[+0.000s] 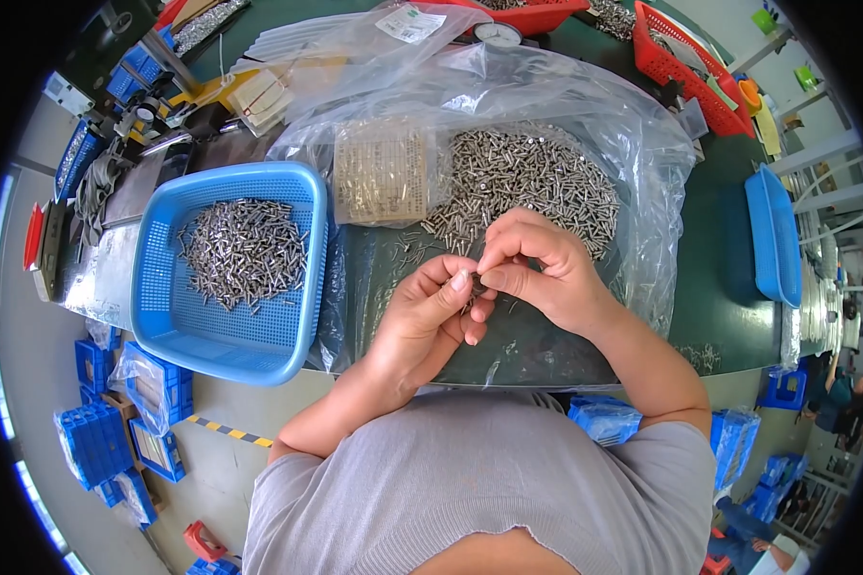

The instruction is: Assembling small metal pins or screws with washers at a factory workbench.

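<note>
My left hand (430, 316) is closed, thumb against the index finger, with its other fingers curled around a few small metal pins (472, 292). The fingertips of my right hand (539, 266) meet those of the left and pinch at the same spot; what exactly sits between them is mostly hidden. Just beyond both hands, a wide heap of small silvery pins (537, 177) lies on clear plastic sheeting (652, 192). A blue plastic basket (154, 287), left of my hands, holds another pile of similar pins (245, 251).
A plastic-wrapped card with printing (382, 172) lies beside the heap. Red baskets (714, 96) stand at the far right, and a blue basket (774, 235) is at the green table's (719, 331) right edge. A metal fixture (163, 62) occupies the far left. Blue crates (94, 446) are stacked on the floor.
</note>
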{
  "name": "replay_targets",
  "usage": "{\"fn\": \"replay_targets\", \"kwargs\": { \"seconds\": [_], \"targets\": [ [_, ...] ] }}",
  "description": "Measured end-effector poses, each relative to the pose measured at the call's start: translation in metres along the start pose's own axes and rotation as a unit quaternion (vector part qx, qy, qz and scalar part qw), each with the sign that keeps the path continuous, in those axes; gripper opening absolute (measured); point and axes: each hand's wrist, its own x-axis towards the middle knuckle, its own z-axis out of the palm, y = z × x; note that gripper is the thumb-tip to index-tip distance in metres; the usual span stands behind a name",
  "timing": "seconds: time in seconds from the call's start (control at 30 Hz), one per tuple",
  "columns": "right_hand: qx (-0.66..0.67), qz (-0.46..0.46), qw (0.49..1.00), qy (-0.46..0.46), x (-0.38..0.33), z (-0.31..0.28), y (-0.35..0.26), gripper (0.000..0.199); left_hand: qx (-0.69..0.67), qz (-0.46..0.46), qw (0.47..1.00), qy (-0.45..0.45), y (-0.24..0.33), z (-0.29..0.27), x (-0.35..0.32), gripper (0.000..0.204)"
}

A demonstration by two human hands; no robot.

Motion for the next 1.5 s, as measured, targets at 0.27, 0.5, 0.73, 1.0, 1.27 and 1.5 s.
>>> {"fn": "replay_targets", "kwargs": {
  "seconds": [0.27, 0.5, 0.73, 1.0, 1.27, 1.5],
  "targets": [
    [0.018, -0.003, 1.0, -0.009, 0.0, 0.002, 0.003, 0.008, 0.003, -0.006, 1.0, 0.003, 0.0, -0.001, 0.001, 0.021],
    [0.008, 0.083, 0.992, -0.096, 0.004, -0.004, -0.005, 0.016, 0.008, -0.018, 1.0, -0.01, -0.002, -0.005, 0.0, 0.019],
    [-0.134, -0.067, 0.989, -0.014, 0.0, 0.0, -0.007, 0.019, -0.002, -0.019, 1.0, -0.015, -0.002, -0.002, 0.0, 0.021],
    [-0.197, -0.14, 0.97, 0.02, -0.002, -0.002, -0.009, 0.014, -0.004, 0.018, 1.0, -0.015, -0.005, -0.007, 0.002, 0.021],
    [-0.259, -0.017, 0.96, 0.1, 0.002, -0.035, 0.003, 0.007, -0.008, 0.034, 0.999, -0.003, -0.003, -0.003, 0.004, 0.023],
    [-0.418, -0.042, 0.907, 0.0, 0.003, -0.032, 0.011, 0.011, -0.023, 0.027, 0.999, -0.016, -0.003, -0.005, 0.005, 0.021]
  ]
}}
